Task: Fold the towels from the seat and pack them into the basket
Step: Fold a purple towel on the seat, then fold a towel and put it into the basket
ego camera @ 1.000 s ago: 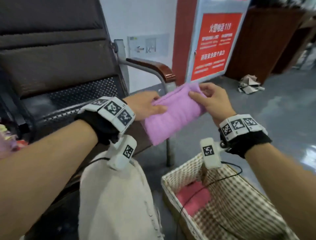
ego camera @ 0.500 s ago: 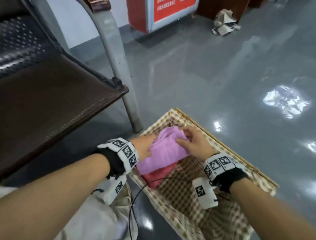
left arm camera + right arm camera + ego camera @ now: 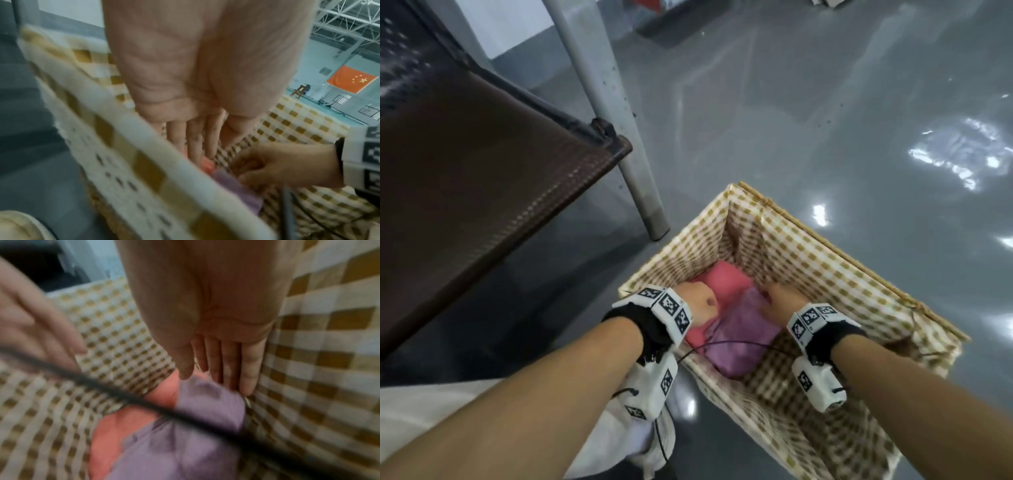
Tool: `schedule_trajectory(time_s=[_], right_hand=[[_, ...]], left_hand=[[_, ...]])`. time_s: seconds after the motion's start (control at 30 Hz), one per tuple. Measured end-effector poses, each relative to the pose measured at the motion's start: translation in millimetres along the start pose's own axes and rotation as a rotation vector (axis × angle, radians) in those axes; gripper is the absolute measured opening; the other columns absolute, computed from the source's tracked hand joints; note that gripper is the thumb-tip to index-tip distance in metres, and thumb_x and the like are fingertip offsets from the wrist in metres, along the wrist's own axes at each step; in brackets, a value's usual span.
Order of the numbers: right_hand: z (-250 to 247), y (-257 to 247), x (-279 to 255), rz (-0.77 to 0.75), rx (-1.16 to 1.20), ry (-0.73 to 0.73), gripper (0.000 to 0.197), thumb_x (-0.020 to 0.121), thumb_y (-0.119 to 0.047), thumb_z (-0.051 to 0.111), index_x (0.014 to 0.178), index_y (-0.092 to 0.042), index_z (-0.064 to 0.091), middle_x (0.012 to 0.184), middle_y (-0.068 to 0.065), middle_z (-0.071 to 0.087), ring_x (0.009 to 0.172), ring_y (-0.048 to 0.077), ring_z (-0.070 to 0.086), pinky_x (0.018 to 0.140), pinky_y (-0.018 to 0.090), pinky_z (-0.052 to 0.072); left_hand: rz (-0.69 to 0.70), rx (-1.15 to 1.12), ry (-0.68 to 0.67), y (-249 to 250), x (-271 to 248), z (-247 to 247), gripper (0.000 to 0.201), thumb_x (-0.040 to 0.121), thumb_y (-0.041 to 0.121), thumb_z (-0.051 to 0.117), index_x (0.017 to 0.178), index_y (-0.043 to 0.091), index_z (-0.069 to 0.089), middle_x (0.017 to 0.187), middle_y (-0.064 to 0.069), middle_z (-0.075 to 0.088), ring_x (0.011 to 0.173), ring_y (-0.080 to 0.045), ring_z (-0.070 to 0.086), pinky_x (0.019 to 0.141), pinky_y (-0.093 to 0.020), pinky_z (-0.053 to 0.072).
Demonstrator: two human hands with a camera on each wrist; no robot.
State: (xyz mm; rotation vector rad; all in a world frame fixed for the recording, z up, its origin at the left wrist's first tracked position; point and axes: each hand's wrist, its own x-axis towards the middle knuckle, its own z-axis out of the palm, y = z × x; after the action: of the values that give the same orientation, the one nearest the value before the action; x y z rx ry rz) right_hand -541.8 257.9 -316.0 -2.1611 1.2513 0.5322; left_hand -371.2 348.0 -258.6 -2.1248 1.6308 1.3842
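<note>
No words, brand names or numbers can be read anywhere I look; my wrist bands (image 3: 669, 310) carry only black-and-white square code patterns, and the red flag (image 3: 352, 81) on the far wall bears yellow stars, no lettering

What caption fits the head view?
Both hands settle a purple towel on a pink towel in the basket.

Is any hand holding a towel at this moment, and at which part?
Neither grips one. The right hand has straight fingers touching the purple towel at its far edge; the left hand is open beside it.
</note>
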Motion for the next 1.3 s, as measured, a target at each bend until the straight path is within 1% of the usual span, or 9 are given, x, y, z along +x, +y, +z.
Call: schedule_trajectory(time_s=[0.1,0.2,0.3,0.47,0.73,0.9,1.03,1.17,1.3], right_hand=[[-5.0,-13.6,-6.7,0.006,-0.028,-0.025,0.029,0.093,-0.015,0.050,0.120,-0.010,0.059,0.118,0.012,0.064,0.107,0.027,0.061,0.089,0.031,0.047],[-30.2,-49.3,-20.1,-0.137,-0.001,0.048,0.025,0.093,-0.018,0.054,0.115,-0.013,0.064,0.115,0.007,0.067,0.104,0.023,0.062,0.090,0.028,0.047],[-68.4,-102.1,-38.6,-0.326,0.027,0.132,0.022,0.091,-0.015,0.054,0.109,-0.013,0.066,0.109,0.005,0.069,0.102,0.022,0.063,0.086,0.023,0.044],[-135.2,-208.1,-69.2,-0.558,-0.053,0.257,0.023,0.091,-0.012,0.052,0.108,-0.015,0.068,0.111,0.006,0.069,0.105,0.024,0.062,0.090,0.027,0.043],[-174.4,-388.8,-121.6,-0.874,-0.183,0.316,0.017,0.090,-0.018,0.059,0.103,-0.020,0.069,0.104,0.000,0.070,0.098,0.016,0.063,0.086,0.023,0.045],[-154.5,-513.2,-154.9,-1.061,-0.318,0.259,0.019,0.091,-0.021,0.058,0.106,-0.020,0.069,0.107,0.000,0.070,0.101,0.017,0.063,0.088,0.024,0.046],[-117.0,-599.0,-177.9,-1.182,-0.412,0.202,0.018,0.090,-0.021,0.058,0.104,-0.019,0.070,0.106,0.001,0.070,0.102,0.020,0.062,0.087,0.024,0.046],[-65.3,-665.3,-191.5,-1.258,-0.474,0.135,0.020,0.089,-0.023,0.060,0.105,-0.017,0.070,0.108,0.004,0.070,0.104,0.022,0.061,0.088,0.026,0.045],[-2.8,-703.8,-183.2,-1.281,-0.514,0.011,0.020,0.086,-0.027,0.064,0.101,-0.017,0.072,0.103,0.003,0.071,0.099,0.019,0.064,0.086,0.027,0.049]], left_hand=[[0.021,-0.044,0.083,-3.5,-23.1,-17.2,0.028,0.094,0.022,0.047,0.115,0.017,0.065,0.121,-0.001,0.063,0.111,-0.019,0.058,0.098,-0.031,0.045],[0.035,-0.086,0.168,-10.9,-57.1,-40.8,0.024,0.094,0.026,0.048,0.110,0.022,0.065,0.117,0.002,0.064,0.105,-0.016,0.060,0.085,-0.022,0.044],[0.045,-0.124,0.258,-18.7,-101.2,-73.8,0.021,0.094,0.029,0.048,0.103,0.027,0.067,0.112,0.004,0.065,0.099,-0.017,0.063,0.085,-0.028,0.050],[0.086,-0.364,0.650,-39.9,-189.3,-131.6,0.017,0.088,0.015,0.054,0.080,0.023,0.066,0.093,-0.003,0.071,0.095,-0.022,0.067,0.088,-0.033,0.051],[-0.035,-0.470,1.009,-156.1,-354.3,-170.3,0.011,0.088,0.015,0.058,0.085,0.024,0.064,0.088,0.001,0.070,0.083,-0.013,0.063,0.077,-0.028,0.048],[-0.169,-0.574,1.212,-242.3,-435.8,-137.3,0.012,0.088,0.009,0.059,0.088,0.019,0.065,0.081,0.004,0.068,0.072,-0.001,0.063,0.060,-0.012,0.047],[-0.301,-0.604,1.255,-302.7,-479.9,-99.6,0.012,0.088,0.004,0.059,0.097,0.007,0.066,0.101,-0.017,0.068,0.089,-0.022,0.062,0.076,-0.017,0.048],[-0.458,-0.646,1.268,-358.0,-516.3,-66.1,0.017,0.089,0.009,0.059,0.104,0.011,0.066,0.109,-0.008,0.068,0.101,-0.019,0.061,0.095,-0.028,0.046],[-0.628,-0.566,1.267,-403.0,-530.3,-29.6,0.021,0.089,0.012,0.057,0.107,0.013,0.067,0.112,-0.003,0.068,0.105,-0.018,0.060,0.095,-0.026,0.042]])
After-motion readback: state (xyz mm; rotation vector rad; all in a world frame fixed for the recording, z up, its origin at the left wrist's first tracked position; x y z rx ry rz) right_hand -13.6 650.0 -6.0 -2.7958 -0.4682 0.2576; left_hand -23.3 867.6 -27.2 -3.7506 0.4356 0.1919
